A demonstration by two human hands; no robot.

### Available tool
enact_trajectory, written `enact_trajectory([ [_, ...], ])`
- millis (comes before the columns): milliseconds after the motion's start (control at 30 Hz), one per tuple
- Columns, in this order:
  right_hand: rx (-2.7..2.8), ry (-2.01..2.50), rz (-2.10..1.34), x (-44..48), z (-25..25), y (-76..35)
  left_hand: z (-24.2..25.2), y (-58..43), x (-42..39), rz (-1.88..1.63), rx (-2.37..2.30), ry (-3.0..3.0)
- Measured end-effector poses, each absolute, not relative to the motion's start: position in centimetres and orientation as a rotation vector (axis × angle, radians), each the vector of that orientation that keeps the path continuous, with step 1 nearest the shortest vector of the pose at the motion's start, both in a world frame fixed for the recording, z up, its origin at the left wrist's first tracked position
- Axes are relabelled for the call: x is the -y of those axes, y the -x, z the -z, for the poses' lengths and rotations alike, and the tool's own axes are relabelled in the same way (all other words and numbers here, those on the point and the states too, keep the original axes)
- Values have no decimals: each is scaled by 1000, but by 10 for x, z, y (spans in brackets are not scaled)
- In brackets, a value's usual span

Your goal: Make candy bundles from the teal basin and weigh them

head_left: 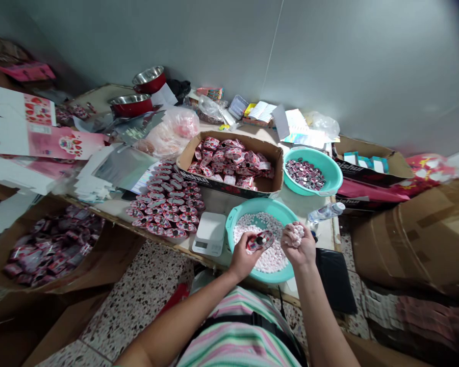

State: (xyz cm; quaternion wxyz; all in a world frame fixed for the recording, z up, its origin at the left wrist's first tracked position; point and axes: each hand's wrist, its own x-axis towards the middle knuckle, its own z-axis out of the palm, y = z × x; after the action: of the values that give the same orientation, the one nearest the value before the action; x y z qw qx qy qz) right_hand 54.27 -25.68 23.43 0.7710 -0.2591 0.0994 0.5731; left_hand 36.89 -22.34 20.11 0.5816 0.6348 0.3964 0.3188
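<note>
Over a turquoise basin of small pale pink pieces, my left hand grips a small red-and-pink printed container, its opening facing up. My right hand, palm up on the basin's right side, is cupped round a heap of the pale pieces. The two hands are apart. Left of the basin sits a white scale, and beyond it stand rows of similar printed containers.
A cardboard box of printed containers lies behind the basin. Another turquoise basin holds dark round pieces. A clear bottle lies at the right, near a black flat object. A large carton with packages stands at the left.
</note>
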Motion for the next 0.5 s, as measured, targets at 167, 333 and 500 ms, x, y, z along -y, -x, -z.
enact_trajectory([
  [167,-174,607,-1240,260,-235,-545,-197,-367,223,-701,-926,-1528],
  [333,-165,666,-1222,258,-236,-541,-201,-366,224,-660,-922,-1685],
  [500,-158,743,-1160,251,-236,-532,-219,-367,227,-602,-884,-1942],
])
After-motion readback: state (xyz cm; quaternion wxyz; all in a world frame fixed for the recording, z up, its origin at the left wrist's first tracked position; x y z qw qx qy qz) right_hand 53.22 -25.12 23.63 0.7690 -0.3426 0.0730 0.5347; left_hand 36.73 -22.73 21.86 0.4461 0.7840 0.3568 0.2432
